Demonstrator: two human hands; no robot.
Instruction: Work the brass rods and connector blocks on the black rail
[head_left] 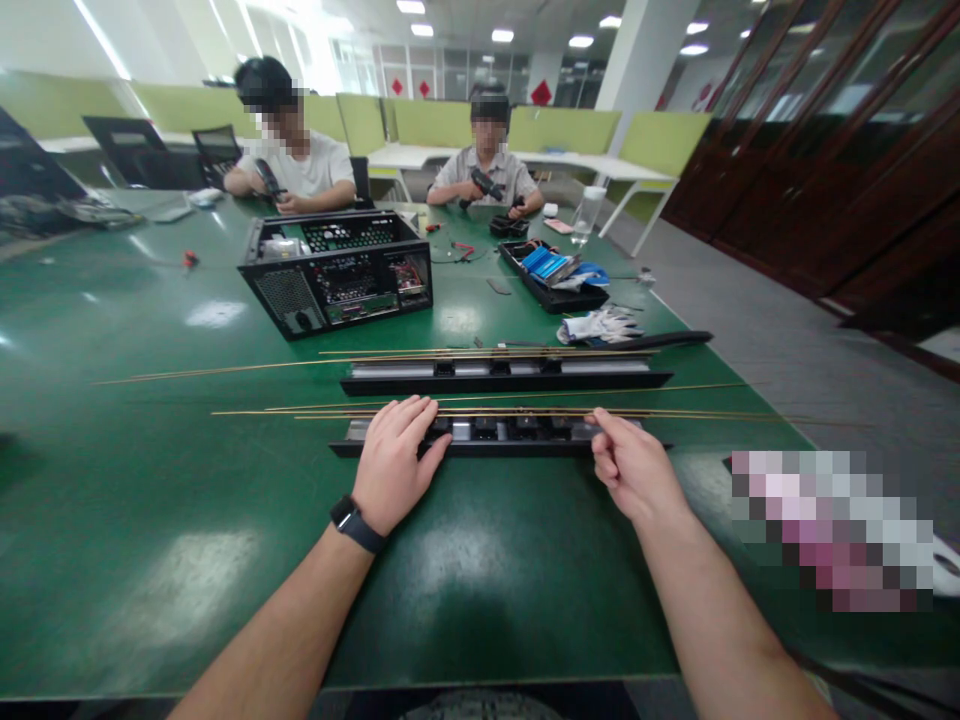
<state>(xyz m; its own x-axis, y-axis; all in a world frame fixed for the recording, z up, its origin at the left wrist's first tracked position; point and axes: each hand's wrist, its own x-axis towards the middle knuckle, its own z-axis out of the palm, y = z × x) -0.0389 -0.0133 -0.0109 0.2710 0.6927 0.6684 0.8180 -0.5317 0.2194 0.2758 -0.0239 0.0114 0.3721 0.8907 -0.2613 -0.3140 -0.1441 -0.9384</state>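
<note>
Before me lies a long black rail (502,450) with a pale inner face and dark blocks along it. Thin brass-coloured rods (517,411) run lengthwise over it and stick out past both ends. My left hand (397,455), wearing a dark watch, lies over the rail's left part with fingers stretched and thumb apart. At its right part, my right hand (634,465) pinches at a thin rod, with the other fingers curled in. The exact contact under the fingertips is hidden. Just beyond lies a second, similar black rail (506,382), with more thin rods along its far side.
An open black computer case (337,275) stands beyond the rails. Right of it are a black tray (555,290) with blue items, white gloves (600,325) and a clear bottle (589,213). Two people sit across the green table (187,480). A blurred-out object (832,530) lies at right.
</note>
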